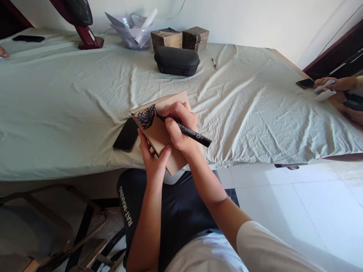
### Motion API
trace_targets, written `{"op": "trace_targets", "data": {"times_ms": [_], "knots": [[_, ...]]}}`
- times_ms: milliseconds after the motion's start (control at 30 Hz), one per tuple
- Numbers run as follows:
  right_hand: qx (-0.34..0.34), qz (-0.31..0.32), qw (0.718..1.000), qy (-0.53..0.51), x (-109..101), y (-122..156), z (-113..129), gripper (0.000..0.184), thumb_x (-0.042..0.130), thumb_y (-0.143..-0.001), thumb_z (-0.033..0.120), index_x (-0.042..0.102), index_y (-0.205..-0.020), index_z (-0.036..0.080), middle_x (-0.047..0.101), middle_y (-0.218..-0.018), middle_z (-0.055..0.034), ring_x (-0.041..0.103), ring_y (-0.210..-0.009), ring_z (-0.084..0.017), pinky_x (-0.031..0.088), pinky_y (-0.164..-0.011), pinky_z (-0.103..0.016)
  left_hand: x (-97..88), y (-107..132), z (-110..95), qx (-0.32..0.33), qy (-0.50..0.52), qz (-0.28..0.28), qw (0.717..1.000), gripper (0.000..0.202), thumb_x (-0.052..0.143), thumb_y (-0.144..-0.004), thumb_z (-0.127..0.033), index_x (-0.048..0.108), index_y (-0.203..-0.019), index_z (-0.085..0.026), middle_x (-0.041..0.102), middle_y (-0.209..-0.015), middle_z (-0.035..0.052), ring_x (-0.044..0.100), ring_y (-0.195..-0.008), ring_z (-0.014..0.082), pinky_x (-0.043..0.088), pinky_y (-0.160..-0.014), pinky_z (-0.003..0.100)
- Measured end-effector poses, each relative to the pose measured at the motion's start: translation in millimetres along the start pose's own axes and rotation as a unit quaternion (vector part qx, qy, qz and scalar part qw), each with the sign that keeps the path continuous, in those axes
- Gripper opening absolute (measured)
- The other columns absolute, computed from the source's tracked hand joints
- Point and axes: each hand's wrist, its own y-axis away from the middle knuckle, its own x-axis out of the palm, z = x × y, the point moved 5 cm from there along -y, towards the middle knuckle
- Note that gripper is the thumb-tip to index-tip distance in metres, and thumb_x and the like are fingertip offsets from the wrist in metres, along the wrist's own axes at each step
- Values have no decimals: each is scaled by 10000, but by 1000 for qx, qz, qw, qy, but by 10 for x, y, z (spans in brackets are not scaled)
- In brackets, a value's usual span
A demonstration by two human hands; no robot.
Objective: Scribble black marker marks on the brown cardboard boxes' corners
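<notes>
A brown cardboard box rests at the table's front edge, tilted toward me. Dark scribbles cover its upper left corner. My right hand grips a black marker pen, its tip on the cardboard just right of the scribbles. My left hand holds the box by its lower left side, thumb on the top face and fingers along the edge. Beside it on the cloth lies a black phone, partly covered by the box.
A black zip case, two patterned cardboard boxes, a clear plastic basket and a dark red stand line the back. A small pen lies right of the case. At right, another person's hands hold a white object. A folding chair stands lower left.
</notes>
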Motion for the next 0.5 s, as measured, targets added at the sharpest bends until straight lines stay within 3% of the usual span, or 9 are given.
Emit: {"op": "trace_targets", "data": {"times_ms": [300,500], "knots": [[-28,-26,999,-8,-56,34,-2,149,628,-914,167,567,-841,281,620,-745,-7,577,-781,-236,567,-861,-429,39,21,-44,26,-3,13,1000,1227,928,-806,-443,229,-1810,-355,405,-1796,133,495,-1621,381,465,-1330,503],[-38,12,999,19,-53,19,48,147,627,-917,185,549,-840,284,653,-763,-2,582,-757,-223,559,-914,-435,32,42,16,23,-24,5,999,1240,915,-832,-528,182,-1816,-349,390,-1795,149,500,-1615,374,478,-1320,489]]}}
